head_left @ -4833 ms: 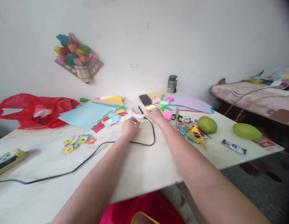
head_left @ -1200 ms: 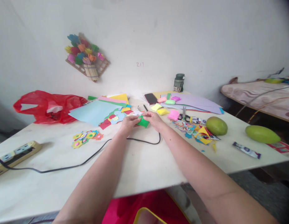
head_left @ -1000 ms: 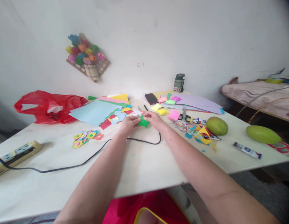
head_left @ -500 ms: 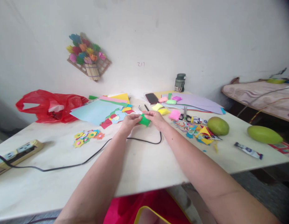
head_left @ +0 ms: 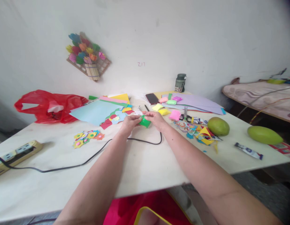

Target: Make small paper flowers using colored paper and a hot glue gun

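Observation:
Between both hands, above the middle of the table, is a small green packet [head_left: 144,122] that looks like soft modelling clay in clear wrap. My left hand [head_left: 130,122] pinches its upper left edge with thumb and fingers. On the other side, my right hand [head_left: 156,119] pinches the upper right edge, its fingertips close to those of the left. Just behind the hands lie a black pen [head_left: 147,107] and cut paper shapes [head_left: 114,118]. Similar packets lie right of them: a yellow packet [head_left: 164,112] and a pink packet [head_left: 175,115].
Scissors [head_left: 186,116], paper scraps [head_left: 202,135], two green mangoes [head_left: 218,126] and a glue tube [head_left: 249,151] lie on the right. Paper flowers [head_left: 87,137], a red plastic bag [head_left: 62,107] and a power strip [head_left: 20,154] are left. A black cable [head_left: 84,163] crosses before the hands.
The green packet's top has shifted slightly between my fingertips and looks more crumpled. Both hands keep their grip and nearly the same place.

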Tool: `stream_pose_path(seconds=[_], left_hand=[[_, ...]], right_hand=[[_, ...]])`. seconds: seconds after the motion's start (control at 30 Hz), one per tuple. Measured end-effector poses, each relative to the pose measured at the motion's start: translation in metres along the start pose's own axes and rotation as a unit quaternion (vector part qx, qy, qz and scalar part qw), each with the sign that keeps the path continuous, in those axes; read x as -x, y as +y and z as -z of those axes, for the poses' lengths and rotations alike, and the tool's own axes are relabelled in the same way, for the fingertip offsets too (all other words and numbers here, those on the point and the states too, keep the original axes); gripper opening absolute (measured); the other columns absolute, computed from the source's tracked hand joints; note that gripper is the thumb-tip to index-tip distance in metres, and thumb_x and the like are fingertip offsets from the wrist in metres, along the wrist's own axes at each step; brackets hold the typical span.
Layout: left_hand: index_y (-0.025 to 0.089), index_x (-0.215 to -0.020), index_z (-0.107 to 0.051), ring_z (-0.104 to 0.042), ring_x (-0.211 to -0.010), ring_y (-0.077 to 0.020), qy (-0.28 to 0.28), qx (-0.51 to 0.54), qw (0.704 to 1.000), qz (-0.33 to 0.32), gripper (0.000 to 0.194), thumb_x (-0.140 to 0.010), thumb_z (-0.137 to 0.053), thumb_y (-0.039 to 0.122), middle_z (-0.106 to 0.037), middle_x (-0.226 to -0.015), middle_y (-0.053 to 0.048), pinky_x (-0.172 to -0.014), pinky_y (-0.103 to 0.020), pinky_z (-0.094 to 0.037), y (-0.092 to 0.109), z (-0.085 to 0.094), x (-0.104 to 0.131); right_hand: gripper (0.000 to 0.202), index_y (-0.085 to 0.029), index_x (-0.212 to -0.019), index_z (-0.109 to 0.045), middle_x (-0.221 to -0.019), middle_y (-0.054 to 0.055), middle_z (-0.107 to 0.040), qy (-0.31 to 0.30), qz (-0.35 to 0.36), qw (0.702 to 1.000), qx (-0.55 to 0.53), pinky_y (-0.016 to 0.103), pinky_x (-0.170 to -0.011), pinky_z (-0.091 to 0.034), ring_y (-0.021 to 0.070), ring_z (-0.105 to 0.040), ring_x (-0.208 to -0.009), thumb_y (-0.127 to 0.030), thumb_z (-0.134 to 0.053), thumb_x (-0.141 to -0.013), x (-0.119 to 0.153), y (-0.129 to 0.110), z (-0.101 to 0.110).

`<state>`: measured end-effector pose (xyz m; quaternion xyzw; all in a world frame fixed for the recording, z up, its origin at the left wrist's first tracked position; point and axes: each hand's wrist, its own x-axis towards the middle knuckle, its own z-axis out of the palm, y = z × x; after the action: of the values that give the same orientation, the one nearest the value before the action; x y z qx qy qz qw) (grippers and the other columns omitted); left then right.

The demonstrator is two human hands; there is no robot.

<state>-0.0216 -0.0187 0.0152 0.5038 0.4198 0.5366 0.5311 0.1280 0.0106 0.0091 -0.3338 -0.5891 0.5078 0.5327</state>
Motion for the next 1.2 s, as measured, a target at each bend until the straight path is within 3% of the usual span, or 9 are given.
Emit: stream_pose_path(seconds=[0.4,0.8,0.93,1.2], left_hand=[[0.011,-0.069,-0.068,-0.061,-0.061,-0.0143,0.007,0.000,1.000,0.002,0.038,-0.044,-0.081,0.035,-0.065,-0.064,-0.004,-0.072,-0.033,-0.051,0.000,0.000,0.000],[0.011,-0.078,-0.069,-0.062,-0.065,-0.0149,0.012,-0.021,1.000,-0.011,0.042,-0.047,-0.079,0.038,-0.067,-0.068,-0.005,-0.072,-0.031,-0.051,0.002,-0.004,0.000],[0.012,-0.078,-0.069,-0.062,-0.066,-0.0154,0.012,-0.030,0.999,-0.022,0.041,-0.049,-0.078,0.040,-0.066,-0.068,-0.004,-0.069,-0.032,-0.051,0.001,-0.005,-0.001],[0.014,-0.073,-0.070,-0.058,-0.061,-0.0136,0.027,-0.103,0.992,-0.065,0.035,-0.053,-0.075,0.041,-0.064,-0.064,-0.003,-0.062,-0.026,-0.046,0.016,-0.001,0.000]], right_hand=[[0.004,-0.016,-0.059,-0.063,-0.093,0.004,-0.066,0.016,0.008,1.000,0.012,0.033,-0.086,-0.042,0.0190,-0.058,-0.094,-0.017,-0.064,-0.055,0.000,0.001,-0.002],[0.015,-0.015,-0.069,-0.068,-0.074,0.002,-0.068,0.032,-0.019,0.999,-0.007,0.033,-0.079,-0.044,0.0165,-0.060,-0.076,-0.020,-0.068,-0.055,-0.001,0.002,-0.002],[0.012,-0.016,-0.067,-0.066,-0.081,0.003,-0.068,0.028,-0.006,1.000,-0.001,0.032,-0.081,-0.044,0.0167,-0.060,-0.082,-0.017,-0.067,-0.055,-0.002,0.002,0.000],[0.017,-0.018,-0.074,-0.067,-0.081,0.002,-0.069,0.012,0.021,1.000,0.008,0.032,-0.081,-0.044,0.0161,-0.060,-0.080,-0.023,-0.068,-0.059,-0.004,-0.002,-0.001]])
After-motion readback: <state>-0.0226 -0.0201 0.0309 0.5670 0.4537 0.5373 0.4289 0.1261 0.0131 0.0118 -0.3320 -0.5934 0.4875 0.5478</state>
